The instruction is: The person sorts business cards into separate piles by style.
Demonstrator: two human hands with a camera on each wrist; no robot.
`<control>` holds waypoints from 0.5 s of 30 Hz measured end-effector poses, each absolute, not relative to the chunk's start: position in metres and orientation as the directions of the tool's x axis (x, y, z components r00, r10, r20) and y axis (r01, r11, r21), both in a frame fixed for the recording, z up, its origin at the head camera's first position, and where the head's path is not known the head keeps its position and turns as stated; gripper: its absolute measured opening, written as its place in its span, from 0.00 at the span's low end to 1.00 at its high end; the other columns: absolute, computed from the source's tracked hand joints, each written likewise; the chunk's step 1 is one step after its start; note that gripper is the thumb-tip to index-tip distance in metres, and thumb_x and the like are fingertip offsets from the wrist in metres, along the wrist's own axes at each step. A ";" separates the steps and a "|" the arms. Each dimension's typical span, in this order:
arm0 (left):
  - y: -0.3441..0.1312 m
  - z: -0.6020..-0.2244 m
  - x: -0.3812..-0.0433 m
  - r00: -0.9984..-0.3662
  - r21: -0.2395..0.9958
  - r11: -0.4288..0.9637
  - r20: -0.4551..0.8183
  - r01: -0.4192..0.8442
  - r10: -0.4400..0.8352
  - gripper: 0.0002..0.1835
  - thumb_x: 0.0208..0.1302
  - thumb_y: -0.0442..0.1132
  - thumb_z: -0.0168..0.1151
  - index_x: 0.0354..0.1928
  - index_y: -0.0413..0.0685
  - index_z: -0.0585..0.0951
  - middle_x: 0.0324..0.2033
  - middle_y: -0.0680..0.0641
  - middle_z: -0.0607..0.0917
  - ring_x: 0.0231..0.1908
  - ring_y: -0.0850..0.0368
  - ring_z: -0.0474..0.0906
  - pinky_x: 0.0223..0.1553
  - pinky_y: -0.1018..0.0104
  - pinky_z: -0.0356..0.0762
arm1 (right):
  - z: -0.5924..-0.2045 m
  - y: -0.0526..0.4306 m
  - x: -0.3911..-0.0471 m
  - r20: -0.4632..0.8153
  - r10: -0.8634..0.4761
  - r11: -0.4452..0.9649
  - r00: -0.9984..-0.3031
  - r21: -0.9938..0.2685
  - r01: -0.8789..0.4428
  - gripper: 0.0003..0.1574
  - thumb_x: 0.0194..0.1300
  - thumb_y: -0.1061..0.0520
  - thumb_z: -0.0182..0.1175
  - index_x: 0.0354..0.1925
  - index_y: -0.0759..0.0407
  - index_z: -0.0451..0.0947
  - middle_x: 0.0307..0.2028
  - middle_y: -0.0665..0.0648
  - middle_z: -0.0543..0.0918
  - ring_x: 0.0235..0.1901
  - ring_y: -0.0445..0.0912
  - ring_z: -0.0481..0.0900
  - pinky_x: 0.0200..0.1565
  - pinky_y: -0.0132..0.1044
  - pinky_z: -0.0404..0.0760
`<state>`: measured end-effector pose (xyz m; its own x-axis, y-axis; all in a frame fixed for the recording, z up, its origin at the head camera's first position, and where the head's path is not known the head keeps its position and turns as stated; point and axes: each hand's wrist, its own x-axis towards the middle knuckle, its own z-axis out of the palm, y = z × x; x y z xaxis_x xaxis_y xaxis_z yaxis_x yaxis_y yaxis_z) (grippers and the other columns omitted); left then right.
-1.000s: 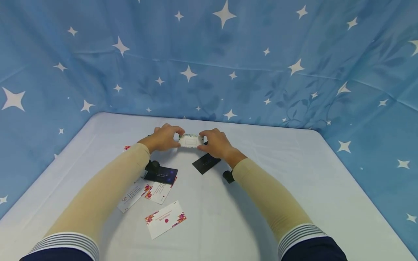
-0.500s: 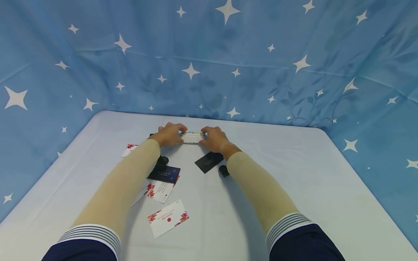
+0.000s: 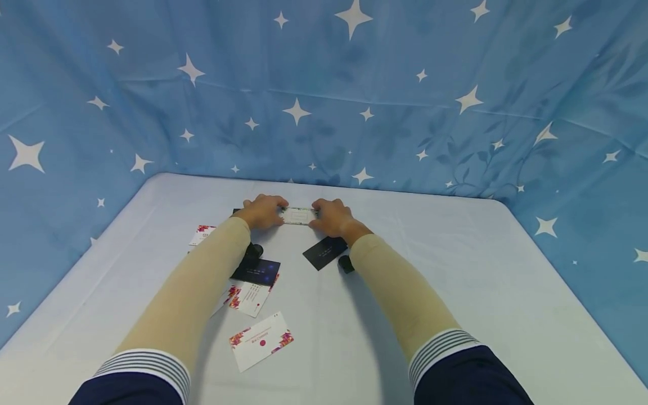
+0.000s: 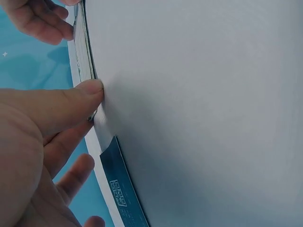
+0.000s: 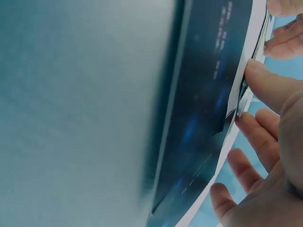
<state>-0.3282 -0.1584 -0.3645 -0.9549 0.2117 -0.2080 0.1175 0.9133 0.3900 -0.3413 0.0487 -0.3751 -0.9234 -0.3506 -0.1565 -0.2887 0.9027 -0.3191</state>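
Observation:
A small stack of business cards (image 3: 298,216), white with a leafy printed border on top, is held level between both hands near the table's far side. My left hand (image 3: 263,212) pinches its left end between thumb and fingers. At the right end my right hand (image 3: 332,217) pinches it the same way. Seen edge-on in the left wrist view, the card stack (image 4: 84,56) shows several layers. Just below the right hand, a black card (image 3: 324,253) lies on the table. In the right wrist view, dark blue cards (image 5: 203,94) lie beside the right thumb.
A dark blue card (image 3: 258,271) overlaps a white card with a red pattern (image 3: 250,298) left of centre. Another white card (image 3: 262,341) lies nearer the front. One more patterned card (image 3: 201,234) shows beyond the left forearm. A blue starry curtain (image 3: 324,101) hangs behind the table.
Over the last second both forearms have drawn closer together, and the card stack has tipped to a flatter angle. Both hands keep their pinch. Since half a second ago little differs.

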 end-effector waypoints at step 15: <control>-0.150 -0.336 -0.326 -0.943 0.541 0.825 -0.158 0.166 0.293 0.34 0.68 0.45 0.66 0.74 0.53 0.67 0.73 0.44 0.64 0.74 0.40 0.49 0.64 0.27 0.35 | -0.335 0.060 -0.336 -0.020 -0.419 0.767 -0.908 -0.543 -0.342 0.38 0.71 0.47 0.63 0.73 0.56 0.65 0.71 0.57 0.68 0.70 0.53 0.64 0.67 0.50 0.63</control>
<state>-0.3259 -0.1498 -0.3357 -0.9431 0.2927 -0.1576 0.1655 0.8247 0.5408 -0.3358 0.0600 -0.3353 -0.9076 -0.4194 -0.0200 -0.3423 0.7667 -0.5431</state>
